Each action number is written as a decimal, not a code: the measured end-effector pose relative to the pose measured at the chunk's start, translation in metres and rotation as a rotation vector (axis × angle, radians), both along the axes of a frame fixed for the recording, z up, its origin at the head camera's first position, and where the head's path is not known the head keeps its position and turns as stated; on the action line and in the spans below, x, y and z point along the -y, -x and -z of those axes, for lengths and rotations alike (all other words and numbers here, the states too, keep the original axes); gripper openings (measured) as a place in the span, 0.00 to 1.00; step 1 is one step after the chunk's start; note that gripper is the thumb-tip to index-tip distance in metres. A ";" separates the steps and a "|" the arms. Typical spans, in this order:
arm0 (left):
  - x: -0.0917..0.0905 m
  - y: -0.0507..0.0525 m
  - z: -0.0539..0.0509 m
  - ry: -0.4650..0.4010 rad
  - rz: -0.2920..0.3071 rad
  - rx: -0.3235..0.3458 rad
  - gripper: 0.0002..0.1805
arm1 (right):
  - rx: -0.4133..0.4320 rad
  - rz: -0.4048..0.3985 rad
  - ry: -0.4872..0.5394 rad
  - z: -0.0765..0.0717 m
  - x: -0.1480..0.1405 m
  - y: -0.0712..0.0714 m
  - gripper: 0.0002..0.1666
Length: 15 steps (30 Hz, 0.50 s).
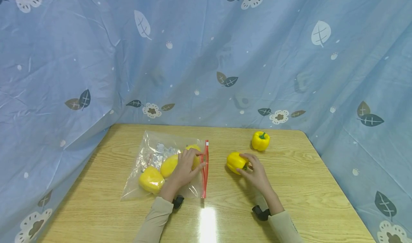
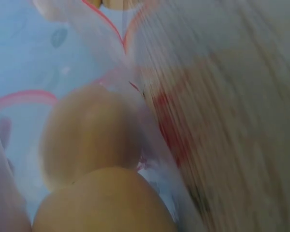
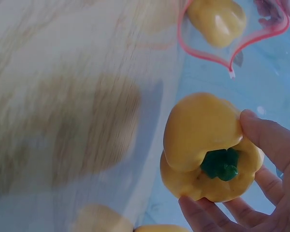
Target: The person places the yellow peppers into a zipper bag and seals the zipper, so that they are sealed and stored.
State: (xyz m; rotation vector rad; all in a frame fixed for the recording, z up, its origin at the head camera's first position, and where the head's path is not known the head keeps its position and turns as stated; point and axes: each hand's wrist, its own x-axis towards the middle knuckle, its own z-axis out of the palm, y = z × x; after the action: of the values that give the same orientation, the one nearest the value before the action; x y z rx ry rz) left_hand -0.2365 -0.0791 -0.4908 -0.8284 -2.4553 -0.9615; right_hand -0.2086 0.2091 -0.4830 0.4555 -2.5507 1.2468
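Observation:
A clear zip bag [image 1: 133,185] with a red zip strip [image 1: 205,185] lies on the left half of the table. Inside it are several yellow, pepper-like things [image 1: 151,179], seen blurred through plastic in the left wrist view. My left hand [image 1: 184,169] lies over the bag, thumb and fingers gripping its edge at the red strip. The bag's mouth gapes in the right wrist view. Right of the mouth, my right hand [image 1: 258,175] holds a yellow bell pepper [image 3: 198,130] between thumb and fingers, its green stem [image 3: 221,164] facing the palm.
Another yellow bell pepper [image 1: 260,142] stands near the back right of the wooden table [image 1: 289,185]. Behind and beside the table hangs a blue patterned curtain [image 1: 199,64]. A dark wrist mount [image 1: 260,213] sits under the right wrist.

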 end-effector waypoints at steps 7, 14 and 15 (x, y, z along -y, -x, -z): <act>0.002 -0.001 0.001 0.018 0.045 0.000 0.23 | -0.006 -0.013 0.011 0.003 0.002 0.000 0.31; 0.002 -0.001 -0.003 0.027 0.033 -0.011 0.20 | -0.003 -0.047 0.022 0.004 0.011 0.002 0.31; 0.003 -0.001 -0.003 0.033 0.028 -0.015 0.20 | -0.002 -0.052 0.025 0.004 0.012 0.002 0.31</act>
State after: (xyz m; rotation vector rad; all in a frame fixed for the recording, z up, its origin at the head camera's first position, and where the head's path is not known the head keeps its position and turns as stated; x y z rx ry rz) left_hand -0.2358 -0.0817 -0.4879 -0.8798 -2.4589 -0.9240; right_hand -0.2106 0.1966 -0.4867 0.5203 -2.5333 1.2942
